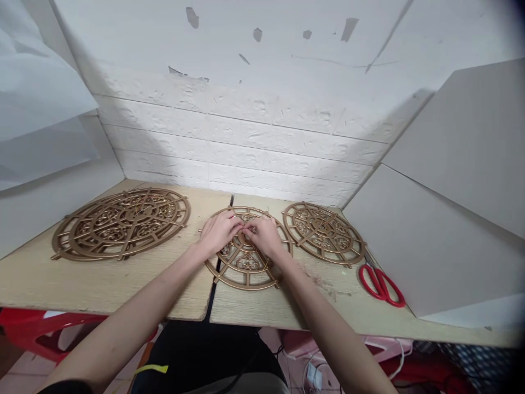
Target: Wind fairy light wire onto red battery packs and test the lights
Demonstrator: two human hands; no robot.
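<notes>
A round gold openwork disc (247, 262), with scrollwork panels and short prongs around its rim, lies flat on the wooden table in front of me. Over its centre my left hand (223, 229) is closed in a pinch, thumb and fingertips together. My right hand (262, 232) pinches right beside it, the fingertips of both hands almost touching. Whatever lies between the fingers is too small to make out. Thin wire ends seem to stick up near the disc's far rim. The hands hide much of the disc's upper half.
To the left lies a stack of similar gold discs (123, 224); another gold disc (324, 232) rests at the right. Red-handled scissors (381, 284) lie near the right panel. A gap (211, 295) splits the tabletop. White walls enclose the back and sides.
</notes>
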